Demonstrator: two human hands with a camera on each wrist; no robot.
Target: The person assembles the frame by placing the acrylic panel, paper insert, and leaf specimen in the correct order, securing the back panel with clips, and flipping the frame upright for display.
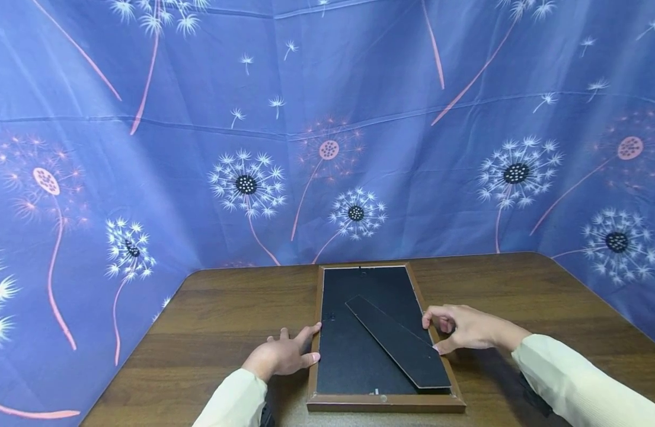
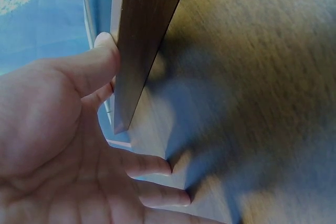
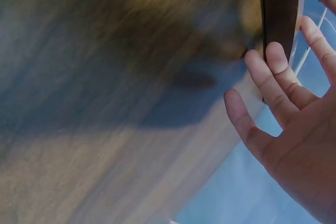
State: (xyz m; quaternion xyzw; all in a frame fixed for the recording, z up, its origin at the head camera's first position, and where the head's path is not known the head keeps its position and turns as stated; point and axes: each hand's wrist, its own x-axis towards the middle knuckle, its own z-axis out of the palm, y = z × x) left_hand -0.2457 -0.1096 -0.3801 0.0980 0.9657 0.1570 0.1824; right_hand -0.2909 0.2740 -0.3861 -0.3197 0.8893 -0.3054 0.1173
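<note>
A brown picture frame (image 1: 386, 404) lies back side up on the table, its black backing board (image 1: 343, 356) showing. Slanting across the board is a black easel leg (image 1: 399, 344), whose wide end is near the lower right corner. My left hand (image 1: 284, 354) touches the left edge with thumb and forefinger, the other fingers spread; in the left wrist view the thumb rests against the frame's side (image 2: 142, 35). On the opposite edge, my right hand (image 1: 468, 326) touches the frame with thumb and fingertips. Its fingers look loosely extended beside the frame in the right wrist view.
The wooden table (image 1: 226, 308) has rounded far corners. A blue cloth with a dandelion print (image 1: 412, 172) hangs behind it and along both sides. The frame's far end is close to the table's back edge.
</note>
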